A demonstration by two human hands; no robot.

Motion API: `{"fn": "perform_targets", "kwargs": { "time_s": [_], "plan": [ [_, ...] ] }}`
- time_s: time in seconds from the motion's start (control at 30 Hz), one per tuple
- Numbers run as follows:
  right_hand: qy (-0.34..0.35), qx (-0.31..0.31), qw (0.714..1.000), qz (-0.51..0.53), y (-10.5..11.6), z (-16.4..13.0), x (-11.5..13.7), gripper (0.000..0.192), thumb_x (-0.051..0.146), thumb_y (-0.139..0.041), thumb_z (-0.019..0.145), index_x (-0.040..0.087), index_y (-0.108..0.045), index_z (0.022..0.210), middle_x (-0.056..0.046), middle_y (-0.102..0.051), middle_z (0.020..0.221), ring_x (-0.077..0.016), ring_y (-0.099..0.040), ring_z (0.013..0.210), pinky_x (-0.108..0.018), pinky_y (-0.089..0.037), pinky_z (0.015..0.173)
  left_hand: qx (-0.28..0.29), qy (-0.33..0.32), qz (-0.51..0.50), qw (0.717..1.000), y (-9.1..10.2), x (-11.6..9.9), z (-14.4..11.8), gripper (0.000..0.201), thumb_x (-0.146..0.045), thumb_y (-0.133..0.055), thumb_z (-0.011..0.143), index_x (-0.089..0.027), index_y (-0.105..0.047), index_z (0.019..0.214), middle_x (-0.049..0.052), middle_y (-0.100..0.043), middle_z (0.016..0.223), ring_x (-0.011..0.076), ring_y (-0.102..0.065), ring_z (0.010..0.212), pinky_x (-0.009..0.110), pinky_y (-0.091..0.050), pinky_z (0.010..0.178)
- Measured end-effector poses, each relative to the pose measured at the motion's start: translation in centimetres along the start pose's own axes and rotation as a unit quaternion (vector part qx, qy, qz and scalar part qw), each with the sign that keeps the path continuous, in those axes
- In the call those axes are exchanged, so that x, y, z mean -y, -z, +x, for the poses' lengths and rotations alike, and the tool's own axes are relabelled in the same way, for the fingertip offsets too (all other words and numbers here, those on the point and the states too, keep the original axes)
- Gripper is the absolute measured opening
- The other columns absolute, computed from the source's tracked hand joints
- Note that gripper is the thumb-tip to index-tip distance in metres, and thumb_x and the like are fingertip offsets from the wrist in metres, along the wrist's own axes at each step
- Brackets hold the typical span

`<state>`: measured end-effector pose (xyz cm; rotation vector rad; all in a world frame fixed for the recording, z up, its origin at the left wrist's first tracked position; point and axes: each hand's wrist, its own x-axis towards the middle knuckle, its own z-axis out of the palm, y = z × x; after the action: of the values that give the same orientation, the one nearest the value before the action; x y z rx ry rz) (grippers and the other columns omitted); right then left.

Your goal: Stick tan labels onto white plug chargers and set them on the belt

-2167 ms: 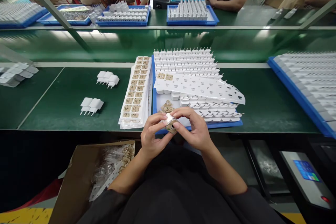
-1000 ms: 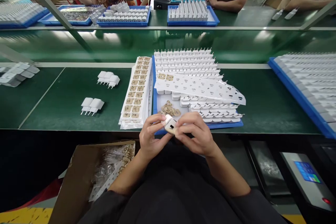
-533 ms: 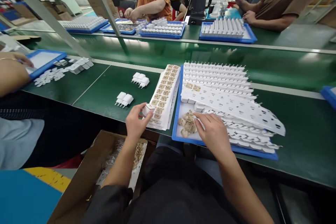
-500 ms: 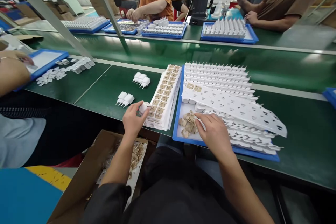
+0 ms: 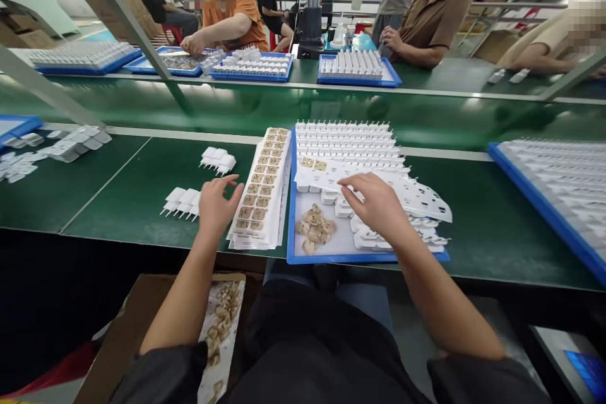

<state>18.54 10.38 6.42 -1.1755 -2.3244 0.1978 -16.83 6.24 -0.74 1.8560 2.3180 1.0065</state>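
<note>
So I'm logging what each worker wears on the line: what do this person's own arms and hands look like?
Both forearms are bare, with dark, black-looking sleeves pushed up near the elbows. The left hand and right hand wear no gloves, and no rings, watch or bracelet show. The top looks equally dark.

We are seeing a cardboard box sitting below the green bench, a far blue tray standing across the belt, and a person in an orange shirt working opposite.
</note>
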Motion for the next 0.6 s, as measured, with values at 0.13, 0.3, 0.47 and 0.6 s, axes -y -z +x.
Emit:
{"fn": "perform_targets", "kwargs": {
  "time_s": [0.13, 0.3, 0.47, 0.6],
  "plan": [
    [-0.044, 0.089, 0.995, -0.018, -1.0, 6.3, -1.5, 0.023, 0.016, -0.055, 0.097, 0.017, -0.074, 0.109, -0.011, -0.075, 0.111, -0.0284, -0.066, 0.106, -0.038, -0.050, 0.087, 0.142, -0.019, -0.119, 0.983, -2.2, -7.3, 3.6, 0.041, -0.052, -0.050, 0.094, -0.022, -0.075, 0.106, 0.006, -0.076, 0.102, 0.0206, -0.062, 0.080, 0.032, -0.047, 0.077],
    [-0.061, 0.152, 0.986, -0.022, -3.8, 10.7, -2.8, 0.022, 0.016, -0.065, 0.090, 0.018, -0.076, 0.110, -0.009, -0.074, 0.107, -0.0230, -0.066, 0.092, -0.033, -0.047, 0.081, 0.191, -0.032, -0.136, 0.972, -6.1, -11.5, 7.2, 0.040, -0.057, -0.059, 0.089, -0.020, -0.072, 0.081, 0.005, -0.074, 0.083, 0.0217, -0.064, 0.078, 0.031, -0.046, 0.074],
    [-0.051, 0.153, 0.987, -0.024, -4.9, 10.6, -3.3, 0.020, 0.018, -0.065, 0.090, 0.018, -0.078, 0.105, -0.009, -0.074, 0.104, -0.0214, -0.064, 0.090, -0.031, -0.044, 0.076, 0.158, -0.049, -0.140, 0.976, -8.4, -11.3, 7.3, 0.034, -0.049, -0.074, 0.081, -0.017, -0.070, 0.094, 0.007, -0.070, 0.094, 0.0230, -0.064, 0.086, 0.034, -0.049, 0.080],
    [-0.043, 0.141, 0.989, -0.017, -4.9, 10.1, -3.3, 0.019, 0.019, -0.063, 0.091, 0.020, -0.078, 0.103, -0.007, -0.076, 0.103, -0.0206, -0.063, 0.089, -0.031, -0.043, 0.076, 0.142, -0.101, -0.154, 0.973, -8.9, -11.2, 6.9, 0.030, -0.037, -0.071, 0.086, -0.023, -0.073, 0.112, 0.007, -0.066, 0.113, 0.0225, -0.062, 0.101, 0.038, -0.048, 0.096]
  ]
}}
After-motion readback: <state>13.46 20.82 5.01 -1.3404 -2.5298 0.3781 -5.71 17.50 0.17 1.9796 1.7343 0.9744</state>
